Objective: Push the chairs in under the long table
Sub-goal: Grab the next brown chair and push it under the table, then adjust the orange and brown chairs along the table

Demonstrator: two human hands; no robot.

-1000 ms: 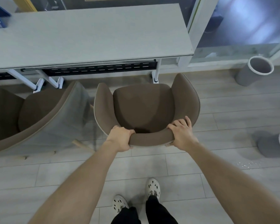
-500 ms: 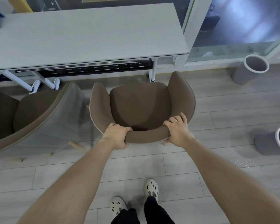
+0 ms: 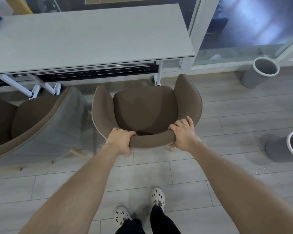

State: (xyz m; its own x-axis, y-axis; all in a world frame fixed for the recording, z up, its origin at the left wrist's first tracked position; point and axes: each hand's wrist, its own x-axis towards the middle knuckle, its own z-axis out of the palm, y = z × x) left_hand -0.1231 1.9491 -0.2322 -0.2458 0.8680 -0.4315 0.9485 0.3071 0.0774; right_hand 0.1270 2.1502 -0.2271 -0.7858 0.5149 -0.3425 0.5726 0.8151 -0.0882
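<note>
My left hand and right hand clench the brown upholstered tub chair's back rim. That two-handed hold should drive it straight under the long pale-grey laminate table.

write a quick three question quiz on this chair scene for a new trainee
1. True or false: both hands grip the backrest of the brown chair.
2. Which grey bin stands nearer the glass wall? A) the upright bin B) the bin at the right edge
3. Fill in: the front of the held chair's seat has not yet passed under the edge of the long ____.

Key
1. True: the left hand and right hand both wrap its top rim.
2. A.
3. table; the seat sits on the near side of its edge. The second chair to the left is also out.
</note>
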